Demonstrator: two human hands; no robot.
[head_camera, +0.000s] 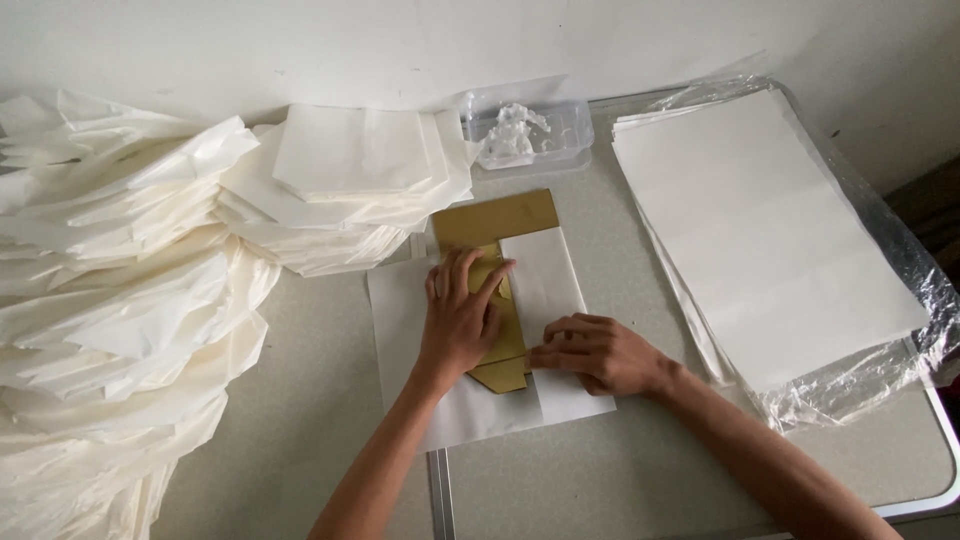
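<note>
Desk: grey desk against a white wall; we see a seam running down its middle at the near edge.
Left hand: our left hand lies flat, fingers spread, pressing on the gold template; its grip is wide and closes on nothing.
Right hand: our right hand has its fingertips drawn narrow, pinching the edge of the folded white flap just beside the template's lower end.
Gold template: a gold card template, T-shaped, lies on the white sheet at the desk's centre; its top bar shows bare beyond our left fingers, its stem is mostly under the hand and the flap.
White sheet: the white sheet lies flat under the template, its right part folded over the stem.
Folded pile: a big heap of folded cream paper pieces fills our left side, touching a lower stack further back.
Flat stack: a stack of plain white sheets rests on clear plastic wrap at our right.
Tub: a clear plastic tub with white paste stands by the wall, beyond the template.
</note>
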